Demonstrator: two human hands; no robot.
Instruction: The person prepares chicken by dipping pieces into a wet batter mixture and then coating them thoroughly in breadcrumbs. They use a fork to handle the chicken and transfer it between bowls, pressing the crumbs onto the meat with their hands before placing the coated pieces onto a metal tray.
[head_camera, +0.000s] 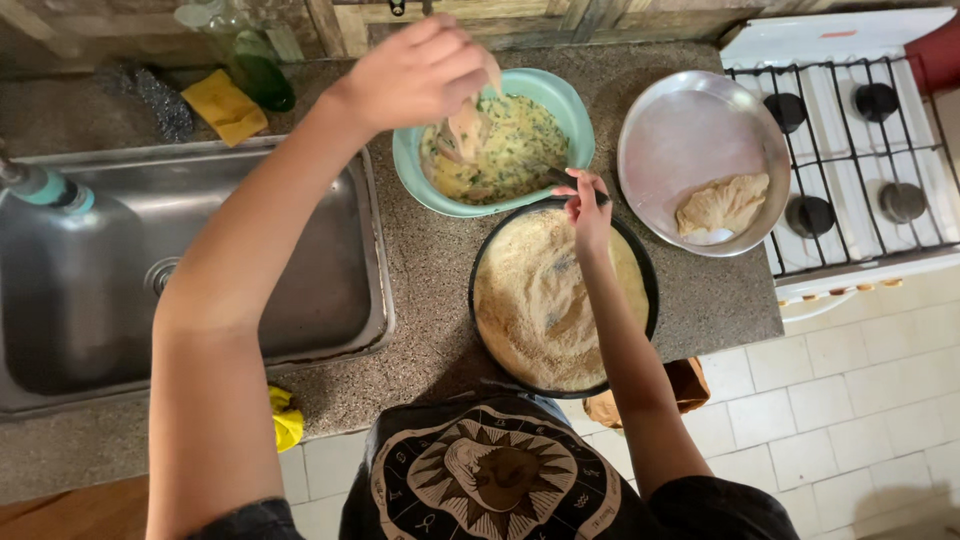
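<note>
Head view, near to far. Black round pan (563, 300) of breadcrumbs sits at counter edge, closest to body, within easy reach. Right hand (588, 205) closed around dark utensil handle (560, 178), tip reaching into teal bowl (497, 140) of herbed egg mix. Left hand (420, 72) pinches wet meat slice (465, 130), held above bowl so drips fall back in. Right of bowl, metal tray (700, 160) holds one breaded cutlet (723, 205), beside stove (850, 150). Sink (180, 270) to left.

Teal bowl (571, 103) holds yellow, green-flecked batter (520, 150); black pan (646, 268) holds tan crumbs (545, 310); silver plate (680, 130); speckled grey-brown counter (420, 260).
</note>
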